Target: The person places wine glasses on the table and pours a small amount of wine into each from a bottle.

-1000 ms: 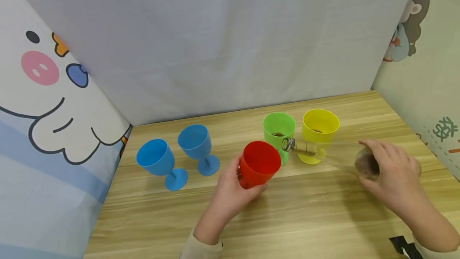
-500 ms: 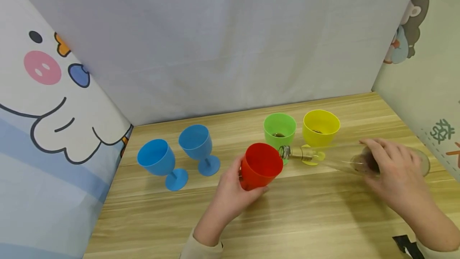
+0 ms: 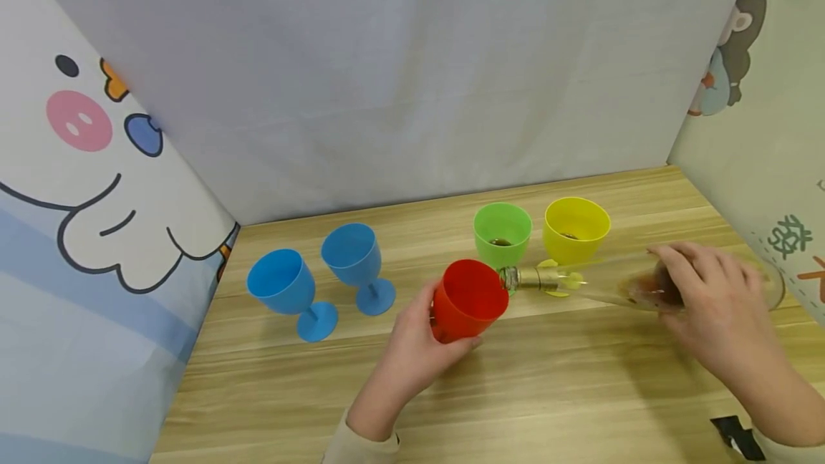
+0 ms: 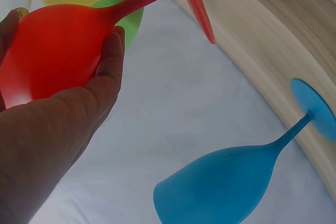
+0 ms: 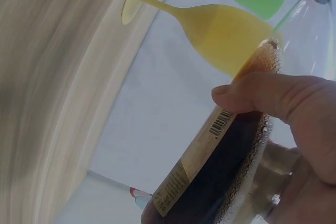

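My left hand [image 3: 419, 349] grips the bowl of a red goblet [image 3: 467, 313], whose stem and foot show in the left wrist view. My right hand [image 3: 715, 306] holds a clear glass bottle [image 3: 612, 281] tilted on its side, its mouth right at the red goblet's rim. Dark, bubbly liquid [image 5: 231, 153] lies along the inside of the bottle, beside a paper label [image 5: 205, 140] with a barcode. Behind the bottle neck stand a green goblet [image 3: 503, 224] and a yellow goblet [image 3: 576, 220], each with a little dark liquid at the bottom.
Two blue goblets, a nearer one [image 3: 280, 283] and a farther one [image 3: 351, 256], stand at the left of the wooden table [image 3: 515, 407]. A small black piece [image 3: 737, 439] lies by the right sleeve. A pale cloth [image 3: 412, 77] hangs along the back edge; printed panels flank both sides.
The bottle's mouth has moved left and down to the red goblet's rim. The bottle's base has swung outward, and its liquid has run toward the neck. The left hand has barely moved.
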A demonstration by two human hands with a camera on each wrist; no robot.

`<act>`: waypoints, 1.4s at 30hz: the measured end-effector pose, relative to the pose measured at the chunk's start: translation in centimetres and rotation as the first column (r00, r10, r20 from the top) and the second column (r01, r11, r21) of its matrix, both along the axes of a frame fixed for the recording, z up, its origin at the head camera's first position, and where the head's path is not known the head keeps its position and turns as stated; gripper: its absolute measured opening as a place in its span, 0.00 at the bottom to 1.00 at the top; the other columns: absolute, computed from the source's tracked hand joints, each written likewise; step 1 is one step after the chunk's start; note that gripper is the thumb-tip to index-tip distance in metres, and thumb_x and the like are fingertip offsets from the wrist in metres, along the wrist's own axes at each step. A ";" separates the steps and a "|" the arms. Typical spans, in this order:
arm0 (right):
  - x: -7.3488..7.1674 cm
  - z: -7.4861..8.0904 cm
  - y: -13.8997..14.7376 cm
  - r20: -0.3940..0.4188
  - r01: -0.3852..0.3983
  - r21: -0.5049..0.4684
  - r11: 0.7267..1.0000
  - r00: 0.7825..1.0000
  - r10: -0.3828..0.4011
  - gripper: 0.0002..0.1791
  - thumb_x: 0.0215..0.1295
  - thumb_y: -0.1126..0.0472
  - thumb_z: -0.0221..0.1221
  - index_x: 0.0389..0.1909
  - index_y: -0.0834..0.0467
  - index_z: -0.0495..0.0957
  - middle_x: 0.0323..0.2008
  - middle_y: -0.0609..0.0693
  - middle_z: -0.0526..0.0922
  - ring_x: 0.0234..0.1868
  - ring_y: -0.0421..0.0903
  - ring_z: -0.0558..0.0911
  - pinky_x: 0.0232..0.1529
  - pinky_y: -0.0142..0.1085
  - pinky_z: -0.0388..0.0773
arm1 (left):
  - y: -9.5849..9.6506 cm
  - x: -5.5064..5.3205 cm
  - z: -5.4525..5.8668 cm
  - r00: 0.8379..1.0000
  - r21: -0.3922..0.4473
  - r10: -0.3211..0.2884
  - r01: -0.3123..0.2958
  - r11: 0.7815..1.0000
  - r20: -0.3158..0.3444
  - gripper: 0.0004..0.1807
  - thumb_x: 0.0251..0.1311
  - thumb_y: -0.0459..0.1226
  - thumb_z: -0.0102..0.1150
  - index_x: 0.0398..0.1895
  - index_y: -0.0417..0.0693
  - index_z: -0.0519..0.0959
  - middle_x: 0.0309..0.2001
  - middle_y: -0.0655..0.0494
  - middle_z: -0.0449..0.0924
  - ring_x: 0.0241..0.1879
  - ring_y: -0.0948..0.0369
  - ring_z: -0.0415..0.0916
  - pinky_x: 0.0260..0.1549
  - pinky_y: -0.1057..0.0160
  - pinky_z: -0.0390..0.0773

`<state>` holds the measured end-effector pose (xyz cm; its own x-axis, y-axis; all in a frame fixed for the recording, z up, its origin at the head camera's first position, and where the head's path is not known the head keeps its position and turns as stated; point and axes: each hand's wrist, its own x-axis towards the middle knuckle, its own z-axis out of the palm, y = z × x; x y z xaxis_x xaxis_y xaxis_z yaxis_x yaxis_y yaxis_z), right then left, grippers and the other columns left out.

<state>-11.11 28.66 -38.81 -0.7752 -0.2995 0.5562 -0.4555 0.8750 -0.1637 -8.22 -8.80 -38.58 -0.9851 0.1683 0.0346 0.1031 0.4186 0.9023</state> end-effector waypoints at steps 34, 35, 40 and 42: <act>-0.6 1.3 0.3 -0.059 -0.042 0.086 0.995 0.997 0.048 0.61 0.11 0.78 0.82 0.62 0.59 0.71 0.56 0.66 0.70 0.57 0.72 0.66 0.53 0.67 0.58 | -0.6 -0.3 -0.3 0.999 -0.093 -0.045 0.047 0.995 0.028 0.42 0.50 0.33 0.79 0.69 0.49 0.68 0.58 0.59 0.76 0.56 0.55 0.73 0.49 0.54 0.81; -0.6 1.3 0.3 -0.060 -0.044 0.087 0.995 0.997 0.050 0.61 0.11 0.78 0.82 0.62 0.59 0.71 0.56 0.66 0.70 0.57 0.72 0.66 0.53 0.67 0.57 | -0.6 -0.3 -0.3 0.999 -0.097 -0.045 0.047 0.994 0.028 0.42 0.50 0.33 0.79 0.69 0.49 0.68 0.58 0.59 0.76 0.56 0.55 0.73 0.49 0.54 0.81; -0.6 1.2 0.3 -0.068 -0.061 0.087 0.994 0.995 0.067 0.61 0.11 0.78 0.82 0.62 0.59 0.71 0.56 0.66 0.71 0.57 0.72 0.66 0.53 0.67 0.57 | -0.7 -0.2 -0.3 0.998 -0.102 -0.051 0.056 0.993 0.047 0.44 0.49 0.34 0.80 0.70 0.49 0.68 0.59 0.59 0.76 0.57 0.55 0.73 0.49 0.54 0.81; -0.6 1.1 0.3 -0.073 -0.069 0.084 0.994 0.994 0.075 0.60 0.12 0.78 0.81 0.61 0.59 0.71 0.56 0.67 0.71 0.57 0.72 0.66 0.53 0.67 0.57 | -0.7 -0.2 -0.2 0.997 -0.102 -0.055 0.060 0.993 0.055 0.44 0.49 0.35 0.81 0.70 0.50 0.68 0.59 0.60 0.76 0.57 0.55 0.73 0.49 0.55 0.81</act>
